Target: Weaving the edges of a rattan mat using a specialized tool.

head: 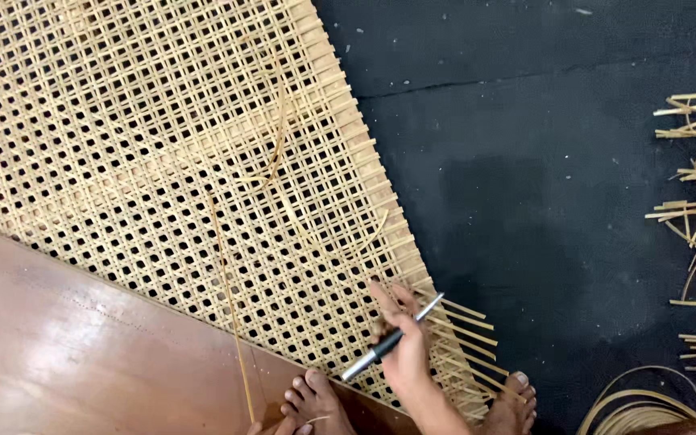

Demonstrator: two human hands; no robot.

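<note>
Even, soft light falls from above. The polished wooden board at seven o'clock shows a pale, hazy sheen. The dark floor stays dim and matte, with a fainter grey patch at centre. Detail is slightly soft throughout; shadows are weak.

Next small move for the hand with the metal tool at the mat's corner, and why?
Probably ease the metal tool tip under a strand at the woven cane mat edge. The right hand holds it over the corner, where loose strand ends stick out unwoven. The left hand is barely visible.
</note>
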